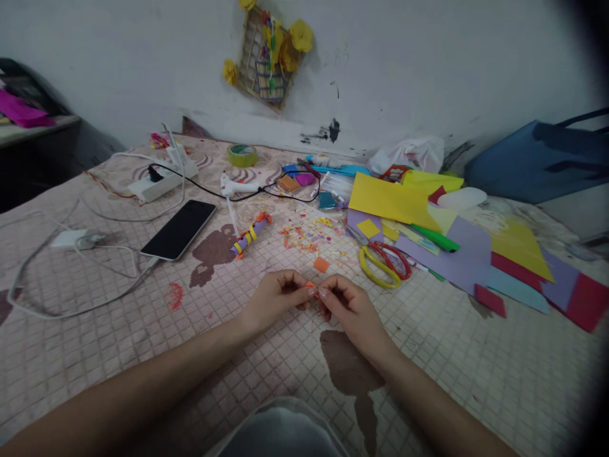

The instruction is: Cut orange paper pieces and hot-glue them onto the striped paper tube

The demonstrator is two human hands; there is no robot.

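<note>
My left hand and my right hand meet fingertip to fingertip, both pinching a small orange piece that looks like craft foam or paper. Most of that piece is hidden behind my fingers. Just beyond them a loose orange square lies on the patterned cloth. To the right of my right hand rest scissors with yellow and red handles. Further off on the left is a purple roll wrapped in yellow strips, with orange at its ends and a white stick beside it.
Colourful sheets spread over the right side. Scraps are scattered ahead. A phone on a cable, a charger and a power strip lie left. At the back are green tape and a glue gun.
</note>
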